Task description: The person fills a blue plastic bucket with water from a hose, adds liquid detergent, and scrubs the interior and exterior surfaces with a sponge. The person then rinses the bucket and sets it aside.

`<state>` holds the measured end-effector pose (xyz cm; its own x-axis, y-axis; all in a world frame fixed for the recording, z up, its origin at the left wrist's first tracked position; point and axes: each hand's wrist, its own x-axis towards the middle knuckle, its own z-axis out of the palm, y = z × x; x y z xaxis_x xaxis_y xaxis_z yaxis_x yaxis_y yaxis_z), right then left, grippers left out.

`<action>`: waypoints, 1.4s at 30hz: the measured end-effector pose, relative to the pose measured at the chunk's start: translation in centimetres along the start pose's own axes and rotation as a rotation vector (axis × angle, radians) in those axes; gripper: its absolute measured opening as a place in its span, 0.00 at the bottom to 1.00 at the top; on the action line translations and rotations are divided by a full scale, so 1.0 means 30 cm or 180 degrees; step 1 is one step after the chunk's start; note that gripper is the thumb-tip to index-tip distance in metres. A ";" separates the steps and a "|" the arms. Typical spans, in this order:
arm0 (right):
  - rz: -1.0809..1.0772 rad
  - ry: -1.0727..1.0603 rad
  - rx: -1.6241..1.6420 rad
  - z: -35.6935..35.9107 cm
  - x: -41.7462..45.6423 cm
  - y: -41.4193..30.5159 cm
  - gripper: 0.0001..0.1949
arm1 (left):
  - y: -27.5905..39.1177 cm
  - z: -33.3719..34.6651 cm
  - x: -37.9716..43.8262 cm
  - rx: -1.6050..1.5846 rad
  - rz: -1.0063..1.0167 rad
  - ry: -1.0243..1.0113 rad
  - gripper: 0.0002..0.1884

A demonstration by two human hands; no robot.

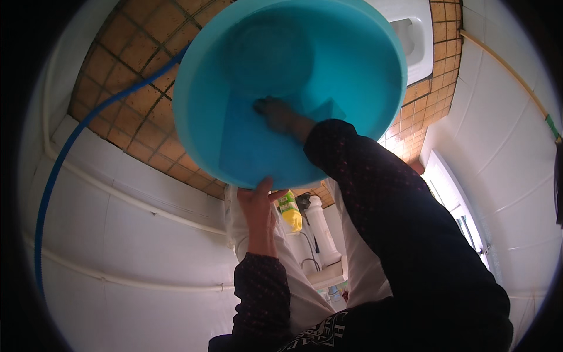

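Note:
A large round turquoise plastic basin (398, 75) stands tilted before me on the tiled floor. My left hand (259, 200) grips the basin's near rim, its thumb over the edge. Inside the basin, my right hand (277, 115) presses on a blue cloth (246, 145) that lies against the inner surface; its fingers look dark and blurred, so whether they hold the cloth does not show. A darker round area fills the basin's far part, and a small corner of something like cloth sticks out to the right of my right wrist.
A blue hose (66, 149) curves along the left over the brown floor tiles (132, 101). A white squat toilet (422, 53) lies at the upper right. Below the basin are a yellow-green bottle or packet (290, 213) and a white pedestal (323, 233). White pipes (154, 213) run along the left wall.

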<state>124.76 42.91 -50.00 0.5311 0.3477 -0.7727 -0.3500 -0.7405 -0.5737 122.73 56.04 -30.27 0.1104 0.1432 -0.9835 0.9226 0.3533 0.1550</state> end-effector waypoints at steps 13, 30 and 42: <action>-0.0324 0.0631 0.1098 0.117 0.106 -0.066 0.20 | -0.017 -0.019 0.024 0.0061 -0.0033 0.0064 0.21; -0.0413 0.0415 0.2165 0.000 -0.018 -0.333 0.16 | -0.008 -0.070 0.006 0.0192 -0.0114 0.0290 0.18; 0.0169 0.0831 0.0466 -0.079 -0.251 -0.631 0.27 | -0.026 -0.051 0.012 -0.0073 0.0068 0.0062 0.19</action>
<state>129.20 52.95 -32.67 0.6828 0.1372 -0.7176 -0.4800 -0.6562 -0.5822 121.48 57.25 -30.60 0.1225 0.1687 -0.9780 0.9113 0.3711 0.1782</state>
